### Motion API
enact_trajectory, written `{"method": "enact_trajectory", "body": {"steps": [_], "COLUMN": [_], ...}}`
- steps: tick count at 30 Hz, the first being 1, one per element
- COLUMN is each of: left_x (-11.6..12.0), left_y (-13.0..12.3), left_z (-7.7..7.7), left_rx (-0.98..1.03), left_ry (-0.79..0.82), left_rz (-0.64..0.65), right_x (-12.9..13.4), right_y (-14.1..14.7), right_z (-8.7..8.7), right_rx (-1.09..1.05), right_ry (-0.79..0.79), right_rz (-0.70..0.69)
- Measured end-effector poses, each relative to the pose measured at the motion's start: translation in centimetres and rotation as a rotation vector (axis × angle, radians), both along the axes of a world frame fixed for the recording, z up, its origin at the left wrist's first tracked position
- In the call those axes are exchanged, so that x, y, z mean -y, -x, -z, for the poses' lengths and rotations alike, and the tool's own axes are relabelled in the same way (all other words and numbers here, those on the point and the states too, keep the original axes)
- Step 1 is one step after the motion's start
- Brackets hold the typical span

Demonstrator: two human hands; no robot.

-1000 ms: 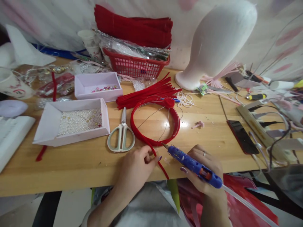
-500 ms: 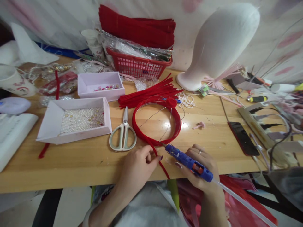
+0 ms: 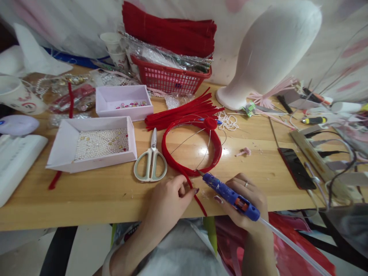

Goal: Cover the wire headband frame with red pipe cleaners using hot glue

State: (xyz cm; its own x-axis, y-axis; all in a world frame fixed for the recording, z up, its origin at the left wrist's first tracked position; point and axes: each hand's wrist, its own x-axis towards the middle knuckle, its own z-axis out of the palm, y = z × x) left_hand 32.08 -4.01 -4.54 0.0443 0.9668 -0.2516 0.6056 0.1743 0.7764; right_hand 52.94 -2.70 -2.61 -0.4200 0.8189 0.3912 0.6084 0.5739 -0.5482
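A red velvety ring point(image 3: 165, 147) with thin wires across it lies on the wooden table, and a round red piece point(image 3: 210, 123) sits at its far side. From its near edge runs a red strip point(image 3: 200, 205), pinched between the thumb and fingers of my left hand point(image 3: 172, 195). My right hand point(image 3: 248, 199) is closed around a blue glue gun point(image 3: 220, 189), whose tip touches or nearly touches the ring's near edge. A clear glue stick point(image 3: 293, 243) trails from the gun's rear. White-handled scissors point(image 3: 150, 165) lie left of the ring.
Two pale boxes, one of pearls point(image 3: 61, 147) and one of gems point(image 3: 123, 92), stand left. Behind are red strips point(image 3: 184, 109), a red basket point(image 3: 172, 78) and a white head form point(image 3: 276, 53). A phone point(image 3: 296, 168) and power strip point(image 3: 316, 163) lie right.
The whole view has shifted slightly, so the table things appear a little further right and higher. Both hands keep their holds, with the gun tip still at the ring's near edge.
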Motion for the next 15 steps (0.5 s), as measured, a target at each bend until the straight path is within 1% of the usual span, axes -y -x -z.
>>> {"method": "enact_trajectory", "body": {"steps": [6, 15], "left_x": [0.01, 0.0], "left_y": [0.03, 0.08], "left_z": [-0.11, -0.16], "left_rx": [0.017, 0.015], "left_ry": [0.007, 0.005], "left_rz": [0.008, 0.021], "right_x": [-0.04, -0.12], "right_y": [0.05, -0.05], "right_z": [-0.11, -0.1], "right_rx": [0.0, -0.003], "right_ry": [-0.012, -0.073], "right_rz": [-0.012, -0.02]}}
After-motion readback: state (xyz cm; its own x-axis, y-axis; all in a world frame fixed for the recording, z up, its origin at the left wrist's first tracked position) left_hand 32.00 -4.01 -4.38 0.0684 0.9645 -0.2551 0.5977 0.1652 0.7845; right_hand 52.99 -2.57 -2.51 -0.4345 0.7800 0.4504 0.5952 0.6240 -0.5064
